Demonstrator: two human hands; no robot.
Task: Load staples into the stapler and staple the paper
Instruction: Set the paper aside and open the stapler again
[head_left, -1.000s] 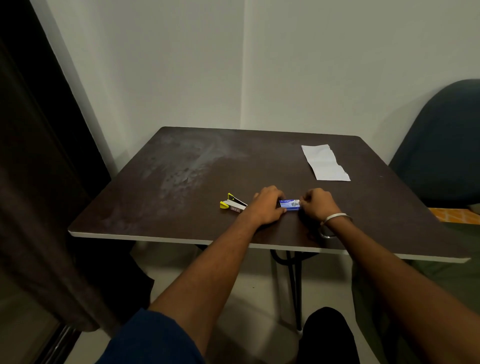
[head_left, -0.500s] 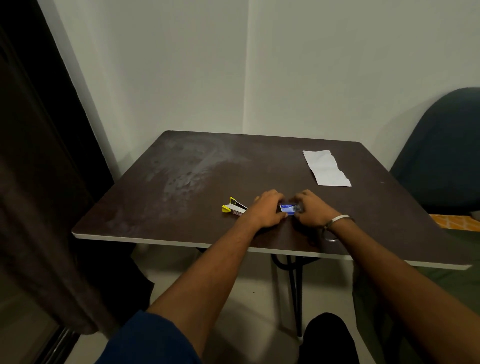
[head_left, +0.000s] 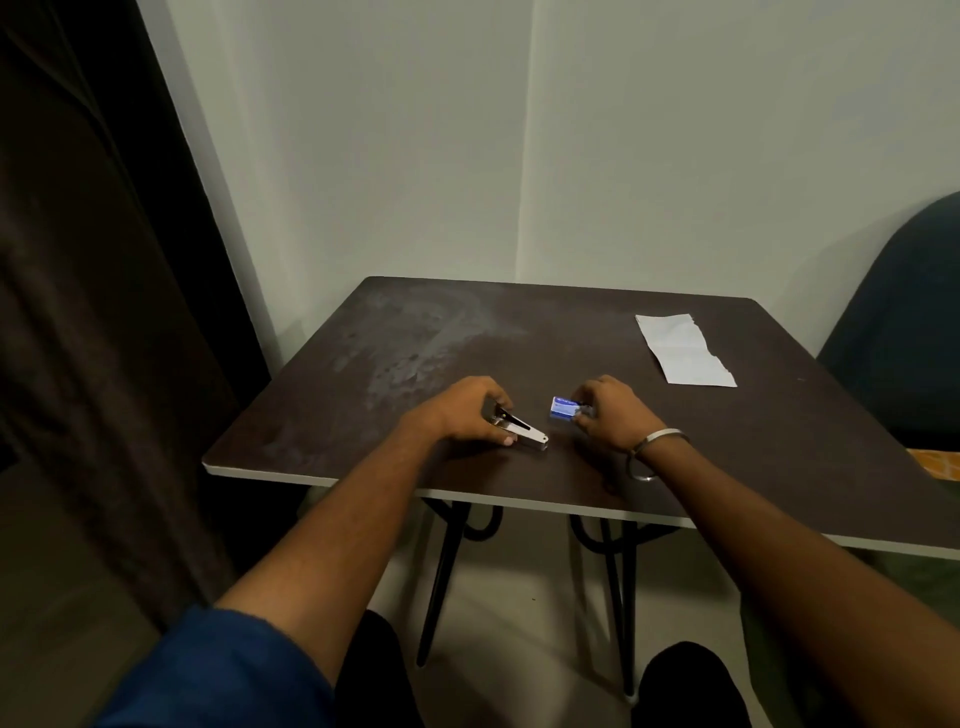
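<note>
My left hand (head_left: 467, 410) lies over the small stapler (head_left: 519, 428) near the table's front edge and grips it; the stapler's metal end sticks out to the right of my fingers. My right hand (head_left: 608, 410) pinches the right end of the small blue staple box (head_left: 562, 406), which rests on the table a little right of the stapler. The white folded paper (head_left: 683, 351) lies flat at the far right of the dark table (head_left: 415, 338), out of reach of both hands.
A light wall stands right behind the table. A dark curtain (head_left: 93, 312) hangs at the left. A dark chair back (head_left: 904, 322) rises at the right beside the table. My knees show below the table's front edge.
My left hand has left the staple box and moved left onto the stapler. My right hand keeps hold of the box. The two hands are now apart.
</note>
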